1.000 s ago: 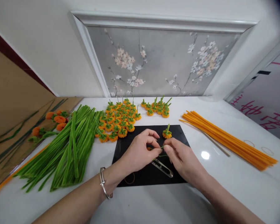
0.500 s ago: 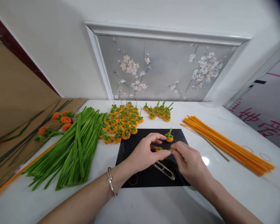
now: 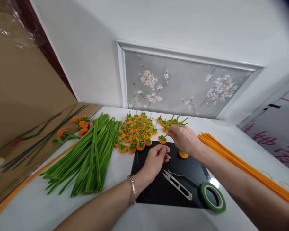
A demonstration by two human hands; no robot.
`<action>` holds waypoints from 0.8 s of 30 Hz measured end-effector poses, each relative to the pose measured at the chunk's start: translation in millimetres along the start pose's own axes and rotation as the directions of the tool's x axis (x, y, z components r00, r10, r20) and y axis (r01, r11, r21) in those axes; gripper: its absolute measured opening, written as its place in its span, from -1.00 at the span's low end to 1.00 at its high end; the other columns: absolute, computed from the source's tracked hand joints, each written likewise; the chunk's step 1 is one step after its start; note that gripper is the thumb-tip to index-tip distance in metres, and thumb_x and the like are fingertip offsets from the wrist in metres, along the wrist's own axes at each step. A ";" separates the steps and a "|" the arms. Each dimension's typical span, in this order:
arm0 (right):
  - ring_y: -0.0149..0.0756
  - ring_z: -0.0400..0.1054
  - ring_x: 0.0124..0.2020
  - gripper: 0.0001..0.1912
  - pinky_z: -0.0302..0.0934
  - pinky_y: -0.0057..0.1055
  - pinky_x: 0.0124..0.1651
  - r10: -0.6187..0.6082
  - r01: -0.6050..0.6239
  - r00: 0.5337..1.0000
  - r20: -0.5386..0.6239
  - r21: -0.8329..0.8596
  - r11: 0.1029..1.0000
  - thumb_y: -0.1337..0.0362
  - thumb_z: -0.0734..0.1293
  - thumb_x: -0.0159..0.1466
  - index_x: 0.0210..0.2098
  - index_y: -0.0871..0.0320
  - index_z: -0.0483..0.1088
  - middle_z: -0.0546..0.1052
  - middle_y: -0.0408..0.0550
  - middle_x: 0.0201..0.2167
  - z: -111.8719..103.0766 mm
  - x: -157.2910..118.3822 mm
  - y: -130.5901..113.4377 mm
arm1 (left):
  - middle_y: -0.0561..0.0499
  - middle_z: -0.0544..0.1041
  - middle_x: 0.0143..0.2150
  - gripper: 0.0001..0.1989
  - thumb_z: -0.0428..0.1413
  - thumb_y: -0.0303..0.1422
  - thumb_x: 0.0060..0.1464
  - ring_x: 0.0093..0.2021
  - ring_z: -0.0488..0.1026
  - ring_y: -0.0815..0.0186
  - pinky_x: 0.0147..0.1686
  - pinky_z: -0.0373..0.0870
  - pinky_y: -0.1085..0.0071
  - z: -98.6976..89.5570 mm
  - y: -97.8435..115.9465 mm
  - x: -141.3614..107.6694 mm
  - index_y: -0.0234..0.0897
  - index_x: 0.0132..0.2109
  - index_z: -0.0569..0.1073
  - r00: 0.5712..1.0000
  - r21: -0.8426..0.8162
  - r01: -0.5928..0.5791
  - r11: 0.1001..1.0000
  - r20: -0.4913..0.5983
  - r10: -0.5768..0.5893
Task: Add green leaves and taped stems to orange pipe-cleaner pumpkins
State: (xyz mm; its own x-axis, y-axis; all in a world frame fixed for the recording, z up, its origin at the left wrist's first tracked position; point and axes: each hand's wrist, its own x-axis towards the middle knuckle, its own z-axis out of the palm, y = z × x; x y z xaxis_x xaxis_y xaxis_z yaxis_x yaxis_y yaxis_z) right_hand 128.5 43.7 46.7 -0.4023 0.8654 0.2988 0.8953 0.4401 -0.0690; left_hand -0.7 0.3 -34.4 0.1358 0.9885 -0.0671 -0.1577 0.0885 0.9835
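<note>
one small orange-and-green piece of fuzzy chenille, scalloped at its base point(image 3: 162, 139), is held by its thin stem in the right hand point(image 3: 180, 136), whose thumb and fingers are closed in a pinch. it is held just past the far edge of the one flat black mat point(image 3: 156, 189). the left hand point(image 3: 156, 160) is held over the mat, its fingers loosely curled and the thumb brought near them; whether anything is gripped there cannot be told.

on the mat, one second orange-and-green piece point(image 3: 183, 154) is seen beside the right wrist, and one pair of silver metal snips point(image 3: 177, 185) is laid with its two blades parted. one roll of green tape point(image 3: 212, 198) is set at the mat's near right corner, one loose strip being trailed from it towards the snips.

beyond the mat, two groups of like pieces are stood on the white table point(image 3: 120, 179): a larger left group point(image 3: 135, 132), seemingly of more than twenty, and a smaller right group point(image 3: 170, 122), partly hidden by the right hand. they are flanked by one bundle of green fuzzy stems point(image 3: 93, 154) on the left and one bundle of orange fuzzy stems point(image 3: 243, 163) on the right. one silver bangle point(image 3: 132, 187) is worn on the left wrist.
</note>
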 end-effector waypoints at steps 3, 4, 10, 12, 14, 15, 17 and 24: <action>-0.28 0.42 -0.33 -0.81 0.09 -0.47 -0.32 -0.025 0.027 0.999 0.038 -0.036 0.999 0.33 0.20 0.30 -0.41 0.16 0.38 0.54 -0.03 -0.41 11.4 11.4 -5.9 | 0.06 0.37 -0.51 -0.82 0.01 -0.34 0.07 -0.52 0.34 0.45 -0.46 0.31 0.51 1.3 -1.7 0.1 -0.35 -0.38 0.43 1.000 0.034 -0.017 0.999 0.024 0.017; -0.27 0.43 -0.32 -0.81 0.09 -0.47 -0.31 -0.027 0.030 0.998 0.049 -0.047 0.998 0.33 0.19 0.31 -0.40 0.16 0.38 0.54 -0.02 -0.40 14.2 14.0 -7.5 | 0.07 0.37 -0.53 -0.82 0.01 -0.35 0.07 -0.54 0.34 0.45 -0.47 0.30 0.52 1.9 -2.3 0.3 -0.36 -0.39 0.43 0.999 0.048 -0.025 0.999 0.035 0.024; -0.23 0.45 -0.27 -0.82 0.14 -0.47 -0.27 -0.025 0.036 0.993 0.116 -0.094 0.995 0.30 0.19 0.31 -0.33 0.18 0.41 0.56 0.03 -0.35 25.8 26.4 -14.3 | 0.05 0.38 -0.55 -0.79 -0.02 -0.36 0.09 -0.54 0.36 0.42 -0.49 0.30 0.51 2.0 -6.3 1.7 -0.37 -0.38 0.44 0.995 0.124 -0.059 0.991 0.086 0.049; -0.23 0.45 -0.27 -0.81 0.15 -0.47 -0.27 -0.025 0.040 0.990 0.135 -0.105 0.994 0.30 0.19 0.32 -0.31 0.19 0.42 0.56 0.04 -0.34 29.4 29.7 -15.6 | 0.05 0.39 -0.55 -0.78 -0.03 -0.35 0.10 -0.52 0.37 0.40 -0.48 0.31 0.50 1.1 -7.5 1.5 -0.37 -0.37 0.45 0.994 0.146 -0.068 0.987 0.096 0.054; -0.22 0.46 -0.27 -0.79 0.16 -0.46 -0.27 -0.023 0.041 0.988 0.153 -0.116 0.992 0.29 0.17 0.33 -0.30 0.18 0.42 0.56 0.04 -0.34 33.6 32.4 -16.7 | 0.04 0.40 -0.54 -0.78 -0.03 -0.35 0.10 -0.52 0.38 0.39 -0.47 0.31 0.49 0.3 -8.6 0.9 -0.37 -0.37 0.45 0.993 0.166 -0.077 0.983 0.106 0.059; -0.22 0.46 -0.27 -0.78 0.17 -0.46 -0.28 -0.020 0.041 0.986 0.163 -0.122 0.992 0.28 0.17 0.33 -0.30 0.18 0.43 0.56 0.04 -0.34 35.9 33.6 -17.3 | 0.04 0.40 -0.54 -0.77 -0.03 -0.35 0.10 -0.52 0.38 0.38 -0.48 0.31 0.48 0.0 -9.3 0.7 -0.37 -0.38 0.45 0.992 0.176 -0.080 0.981 0.111 0.061; -0.21 0.47 -0.28 -0.77 0.19 -0.45 -0.29 -0.011 0.036 0.983 0.182 -0.135 0.990 0.26 0.17 0.34 -0.29 0.17 0.44 0.56 0.04 -0.35 40.3 35.5 -18.4 | 0.03 0.40 -0.54 -0.77 -0.03 -0.34 0.10 -0.52 0.38 0.38 -0.48 0.30 0.48 -0.3 -10.9 0.3 -0.37 -0.37 0.46 0.990 0.192 -0.086 0.978 0.123 0.063; -0.18 0.48 -0.29 -0.65 0.23 -0.43 -0.30 0.028 0.008 0.972 0.233 -0.153 0.988 0.12 0.16 0.34 -0.30 0.18 0.49 0.57 0.09 -0.39 42.1 36.0 -19.4 | 0.03 0.42 -0.53 -0.78 -0.02 -0.34 0.09 -0.51 0.38 0.37 -0.47 0.30 0.47 -0.6 -12.2 0.4 -0.36 -0.37 0.48 0.987 0.203 -0.091 0.975 0.147 0.062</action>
State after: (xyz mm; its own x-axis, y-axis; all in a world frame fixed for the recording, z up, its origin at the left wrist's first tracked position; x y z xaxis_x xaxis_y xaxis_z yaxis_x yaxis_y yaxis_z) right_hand 88.6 76.4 18.7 -0.4105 0.9095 0.0665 0.9108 0.4052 0.0795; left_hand 0.7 -0.3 -46.5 0.2684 0.9631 0.0194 0.0322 -0.0290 0.9991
